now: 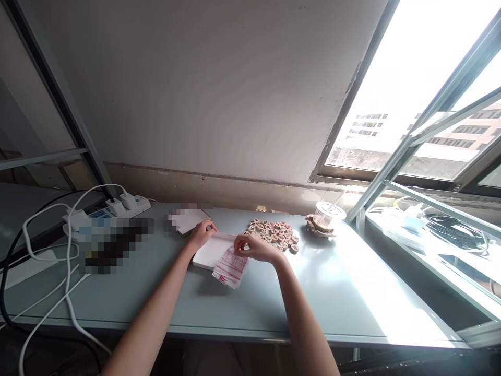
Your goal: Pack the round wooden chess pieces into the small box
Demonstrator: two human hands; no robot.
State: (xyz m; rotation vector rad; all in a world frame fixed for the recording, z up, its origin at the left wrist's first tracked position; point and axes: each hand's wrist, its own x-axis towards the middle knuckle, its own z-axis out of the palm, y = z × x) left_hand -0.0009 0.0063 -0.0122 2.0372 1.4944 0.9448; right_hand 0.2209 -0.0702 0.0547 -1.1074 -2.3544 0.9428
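Observation:
An open, shallow white box (205, 253) lies on the table in front of me. At its far left corner my left hand (201, 235) grips the rim with closed fingers. My right hand (252, 246) pinches a folded chessboard sheet (231, 269), thin and white with red grid lines and red characters. The sheet hangs over the box's right front part and hides some of it. Just beyond my right hand, many round wooden Chinese chess pieces (282, 235) with red or black characters lie in a cluster, partly hidden by that hand.
Behind my left hand lies a white box lid (190, 220), partly blurred. A lidded plastic cup (330, 211) stands by a brown object (316, 227) at the back right. On the left are a power strip (133, 208), loose cables (68, 282) and a blurred dark item (117, 248).

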